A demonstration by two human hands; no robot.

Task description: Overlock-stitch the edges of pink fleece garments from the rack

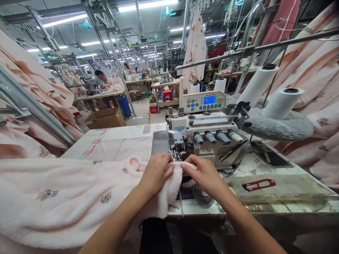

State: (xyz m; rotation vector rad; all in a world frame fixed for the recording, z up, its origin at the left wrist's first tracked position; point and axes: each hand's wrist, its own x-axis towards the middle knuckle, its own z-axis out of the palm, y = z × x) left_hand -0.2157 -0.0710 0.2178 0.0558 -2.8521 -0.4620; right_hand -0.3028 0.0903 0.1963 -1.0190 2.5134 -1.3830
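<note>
A pale pink fleece garment (60, 197) with small bear prints lies across the table's left side and hangs over the front edge. My left hand (156, 173) is closed on its edge just in front of the sewing machine's needle area (178, 151). My right hand (203, 173) pinches the same fleece edge from the right, fingers pressed together. Both hands hold the fabric edge at the presser foot of the white overlock machine (209, 135).
Two white thread cones (282, 102) and a grey fluffy piece (280, 125) sit right of the machine. A control panel (203, 101) tops it. Red-handled scissors (258, 184) lie on the table at right. Pink fabric hangs on both sides. A cardboard box (106, 118) and other workers sit further back.
</note>
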